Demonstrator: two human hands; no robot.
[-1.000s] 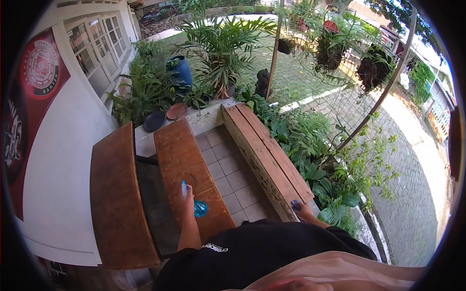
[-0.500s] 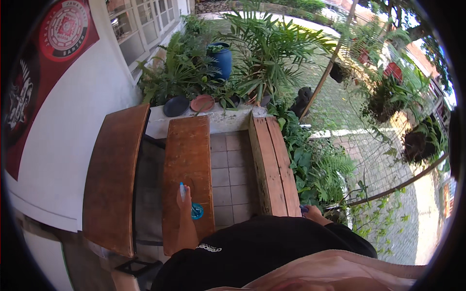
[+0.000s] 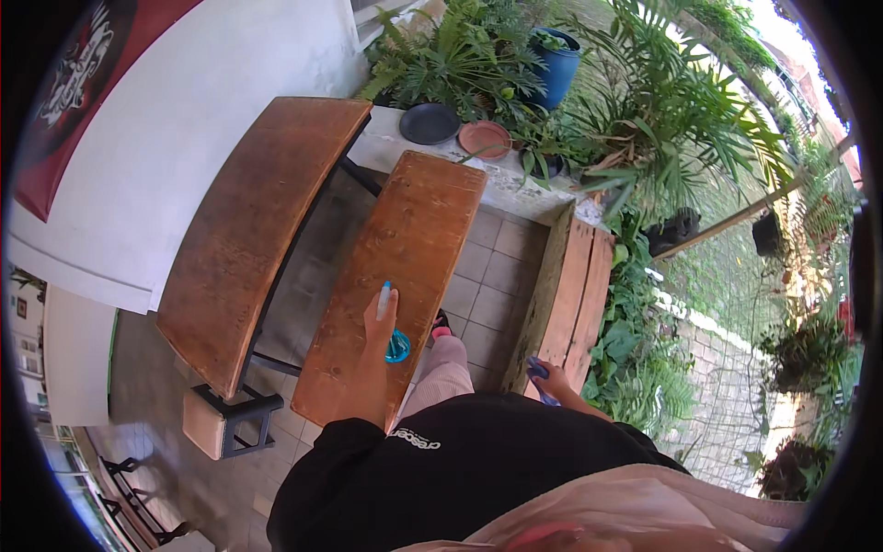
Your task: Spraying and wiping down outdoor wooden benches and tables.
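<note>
My left hand is closed around the neck of a spray bottle with a clear blue body and a pale, blue-tipped head. It hangs over the near part of a brown wooden bench; whether the bottle touches the wood I cannot tell. To the right, my right hand grips a bunched blue-purple cloth. That hand is beside a low ledge topped with wooden planks.
A longer wooden table stands left of the bench, with a padded stool at its near end. Two round plant saucers, one black and one terracotta, rest on the far ledge. Plants and a blue barrel stand behind.
My view has turned left and tilted down. My right hand and the cloth now show more fully, and my leg has come into view beside the bench. The spray bottle stays in my left hand.
</note>
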